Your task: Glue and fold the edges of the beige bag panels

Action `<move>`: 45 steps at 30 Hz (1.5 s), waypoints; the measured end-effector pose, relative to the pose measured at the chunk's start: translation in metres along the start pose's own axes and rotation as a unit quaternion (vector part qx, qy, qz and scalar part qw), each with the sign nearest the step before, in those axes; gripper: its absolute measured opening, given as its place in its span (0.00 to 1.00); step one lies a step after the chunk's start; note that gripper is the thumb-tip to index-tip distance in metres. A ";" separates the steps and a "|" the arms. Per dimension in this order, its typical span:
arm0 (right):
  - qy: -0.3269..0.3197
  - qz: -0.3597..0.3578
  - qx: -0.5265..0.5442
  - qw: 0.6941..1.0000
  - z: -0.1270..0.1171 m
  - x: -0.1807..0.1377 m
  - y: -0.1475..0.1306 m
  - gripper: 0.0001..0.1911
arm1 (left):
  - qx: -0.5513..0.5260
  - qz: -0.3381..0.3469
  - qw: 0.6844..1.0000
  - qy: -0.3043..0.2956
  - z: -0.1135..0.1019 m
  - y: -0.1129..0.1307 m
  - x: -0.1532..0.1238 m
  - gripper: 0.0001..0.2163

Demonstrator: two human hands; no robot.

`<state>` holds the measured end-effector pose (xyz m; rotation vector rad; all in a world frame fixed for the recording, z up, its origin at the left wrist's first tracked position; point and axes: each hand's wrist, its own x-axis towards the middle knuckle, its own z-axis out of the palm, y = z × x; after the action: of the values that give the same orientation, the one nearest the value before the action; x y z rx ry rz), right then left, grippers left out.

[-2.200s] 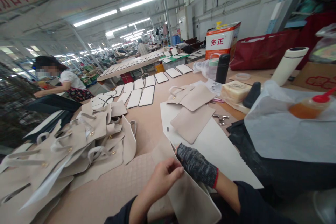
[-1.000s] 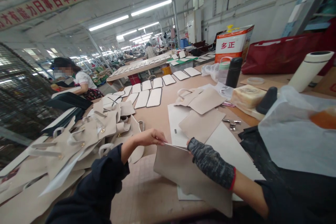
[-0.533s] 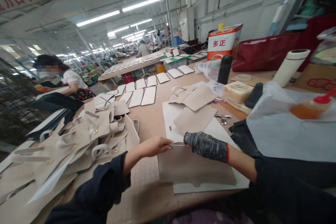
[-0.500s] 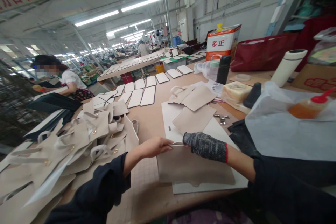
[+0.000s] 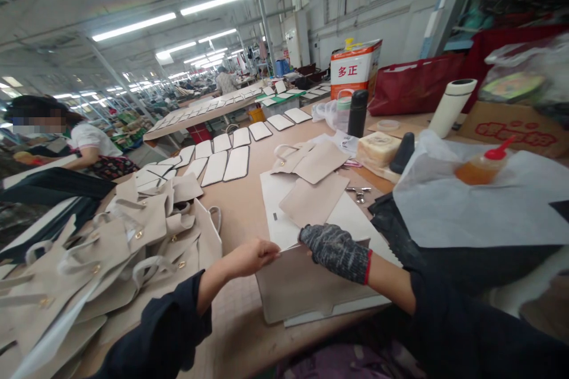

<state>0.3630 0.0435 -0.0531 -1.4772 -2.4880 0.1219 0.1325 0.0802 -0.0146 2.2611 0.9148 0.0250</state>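
A flat beige leather-like panel (image 5: pixel 311 284) lies over a white board (image 5: pixel 272 201) near the table's front edge. My bare left hand (image 5: pixel 253 256) pinches the panel's far edge at its left corner. Gloved in dark grey knit with a red cuff, my right hand (image 5: pixel 335 250) grips the same edge a little to the right; its fingertips are partly hidden. Between the hands the edge looks raised off the board. Just beyond lie a smaller beige piece (image 5: pixel 311 200) and a beige piece with a handle (image 5: pixel 291 157).
At left is a heap of beige bag pieces (image 5: pixel 146 213) with handles. White dark-edged panels (image 5: pixel 237 161) lie in rows behind. To the right are metal clips (image 5: pixel 359 194), a black bottle (image 5: pixel 357 113), a white flask (image 5: pixel 452 108) and a red-tipped glue bottle (image 5: pixel 482 167). A co-worker (image 5: pixel 91 139) sits at far left.
My view has turned slightly right. The panel's far edge, which bowed open between my hands, now looks straighter, and the panel has tilted. Both hands keep their hold.
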 end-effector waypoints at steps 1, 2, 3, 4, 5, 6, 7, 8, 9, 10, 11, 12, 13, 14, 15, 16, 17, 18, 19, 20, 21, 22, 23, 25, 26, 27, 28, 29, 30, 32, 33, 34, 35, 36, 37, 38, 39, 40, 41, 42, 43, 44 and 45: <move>-0.001 0.001 0.000 1.000 0.001 -0.003 -0.001 0.13 | 0.004 0.001 1.000 -0.001 0.002 -0.001 0.000 0.14; -0.001 0.003 0.000 1.000 0.001 -0.005 -0.001 0.13 | 0.007 0.002 1.000 -0.001 0.004 -0.001 0.001 0.13; 0.001 0.004 0.002 1.000 0.001 -0.008 -0.001 0.14 | 0.010 0.002 1.000 -0.001 0.006 -0.001 0.001 0.13; 0.002 0.009 0.006 1.000 0.001 -0.011 -0.001 0.15 | 0.013 0.003 1.000 -0.002 0.007 0.000 0.001 0.14; 0.003 0.015 0.011 1.000 0.000 -0.013 0.000 0.15 | 0.015 0.002 1.000 -0.006 0.009 0.000 0.001 0.14; 0.004 0.022 0.016 1.000 -0.001 -0.016 0.002 0.14 | 0.018 0.001 1.000 -0.012 0.009 0.001 0.001 0.14; 0.003 0.027 0.022 0.999 -0.003 -0.019 0.003 0.14 | 0.023 -0.003 1.000 -0.019 0.009 0.001 0.001 0.15; -0.001 0.029 0.025 0.999 -0.003 -0.022 0.004 0.13 | 0.030 -0.007 0.999 -0.029 0.009 0.002 0.001 0.15; -0.004 0.026 0.024 0.999 -0.004 -0.025 0.005 0.13 | 0.038 -0.011 0.998 -0.039 0.009 0.002 0.001 0.15; -0.005 0.019 0.017 1.000 -0.003 -0.027 0.006 0.12 | 0.048 -0.016 0.998 -0.048 0.009 0.003 0.002 0.15; -0.001 0.011 0.005 1.000 -0.002 -0.028 0.007 0.12 | 0.059 -0.020 0.996 -0.057 0.009 0.005 0.002 0.15; 0.005 0.005 -0.009 1.000 0.000 -0.029 0.007 0.11 | 0.071 -0.023 0.995 -0.066 0.010 0.007 0.003 0.15; 0.012 0.002 -0.024 1.000 0.002 -0.030 0.007 0.10 | 0.081 -0.023 0.994 -0.071 0.012 0.010 0.005 0.15; 0.018 0.003 -0.035 0.999 0.004 -0.029 0.008 0.09 | 0.087 -0.021 0.994 -0.067 0.014 0.014 0.008 0.14; 0.022 0.006 -0.041 0.999 0.007 -0.028 0.007 0.08 | 0.086 -0.016 0.994 -0.060 0.017 0.018 0.011 0.13; 0.022 0.009 -0.042 0.999 0.008 -0.026 0.007 0.07 | 0.080 -0.010 0.996 -0.048 0.021 0.022 0.015 0.12; 0.019 0.012 -0.042 0.999 0.009 -0.024 0.006 0.07 | 0.070 -0.006 0.997 -0.034 0.025 0.027 0.019 0.13; 0.015 0.014 -0.041 0.999 0.010 -0.022 0.005 0.06 | 0.061 -0.006 0.998 -0.020 0.030 0.031 0.023 0.13; 0.012 0.017 -0.040 0.999 0.010 -0.020 0.005 0.06 | 0.055 -0.009 0.998 -0.008 0.035 0.034 0.027 0.14; 0.009 0.019 -0.038 0.999 0.010 -0.019 0.004 0.07 | 0.051 -0.015 0.999 0.002 0.039 0.036 0.031 0.14; 0.008 0.023 -0.035 0.999 0.010 -0.018 0.004 0.07 | 0.052 -0.024 0.998 0.012 0.043 0.037 0.034 0.14; 0.011 0.028 -0.027 0.999 0.011 -0.017 0.004 0.06 | 0.053 -0.032 0.998 0.023 0.047 0.038 0.036 0.14; 0.018 0.032 -0.013 0.999 0.013 -0.017 0.005 0.06 | 0.054 -0.038 0.997 0.034 0.050 0.037 0.038 0.14; 0.055 0.036 0.043 0.997 0.016 -0.018 0.010 0.08 | 0.057 -0.046 0.996 0.048 0.053 0.034 0.039 0.14; 0.085 0.036 0.079 0.993 0.018 -0.020 0.015 0.11 | 0.060 -0.050 0.996 0.050 0.054 0.033 0.039 0.14; 0.116 0.032 0.111 0.986 0.019 -0.024 0.021 0.14 | 0.061 -0.055 0.995 0.050 0.054 0.031 0.038 0.13; 0.143 0.023 0.134 0.980 0.018 -0.028 0.027 0.18 | 0.059 -0.059 0.995 0.050 0.053 0.030 0.038 0.13; 0.160 0.011 0.143 0.977 0.017 -0.032 0.034 0.21 | 0.056 -0.063 0.995 0.053 0.052 0.029 0.037 0.13; 0.164 -0.002 0.135 0.977 0.015 -0.038 0.041 0.22 | 0.051 -0.066 0.995 0.055 0.050 0.029 0.035 0.12; 0.138 -0.023 0.095 0.986 0.009 -0.048 0.054 0.19 | 0.044 -0.068 0.995 0.054 0.047 0.030 0.033 0.12; 0.120 -0.024 0.077 0.990 0.007 -0.053 0.058 0.17 | 0.044 -0.067 0.996 0.050 0.046 0.031 0.033 0.12; 0.105 -0.019 0.065 0.992 0.004 -0.056 0.061 0.14 | 0.045 -0.066 0.996 0.044 0.045 0.033 0.033 0.12; 0.096 -0.012 0.061 0.993 0.003 -0.059 0.062 0.12 | 0.046 -0.064 0.996 0.039 0.046 0.035 0.034 0.13; 0.093 -0.004 0.064 0.994 0.002 -0.061 0.062 0.10 | 0.047 -0.062 0.996 0.036 0.047 0.037 0.035 0.13; 0.096 0.002 0.070 0.993 0.002 -0.061 0.062 0.09 | 0.049 -0.059 0.996 0.037 0.049 0.039 0.037 0.13; 0.102 0.005 0.077 0.992 0.002 -0.062 0.061 0.08 | 0.053 -0.057 0.996 0.040 0.052 0.040 0.039 0.13; 0.107 0.005 0.084 0.991 0.003 -0.061 0.061 0.08 | 0.060 -0.056 0.996 0.045 0.055 0.042 0.042 0.13; 0.112 0.003 0.089 0.990 0.005 -0.061 0.061 0.08 | 0.069 -0.056 0.995 0.050 0.058 0.043 0.044 0.13; 0.117 0.000 0.092 0.989 0.006 -0.061 0.062 0.08 | 0.080 -0.055 0.994 0.054 0.061 0.044 0.047 0.13; 0.119 -0.003 0.094 0.988 0.008 -0.061 0.063 0.08 | 0.090 -0.052 0.993 0.056 0.062 0.045 0.049 0.13; 0.121 -0.005 0.094 0.988 0.009 -0.061 0.064 0.08 | 0.098 -0.043 0.993 0.054 0.064 0.046 0.051 0.13; 0.121 -0.006 0.095 0.988 0.011 -0.062 0.065 0.09 | 0.104 -0.029 0.993 0.047 0.064 0.047 0.052 0.13; 0.120 -0.008 0.096 0.988 0.012 -0.062 0.066 0.09 | 0.110 -0.013 0.993 0.037 0.064 0.048 0.053 0.13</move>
<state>0.4449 0.0220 -0.0882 -1.3104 -2.2278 0.1641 0.2180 0.0502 -0.0467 2.4649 1.0309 -0.0040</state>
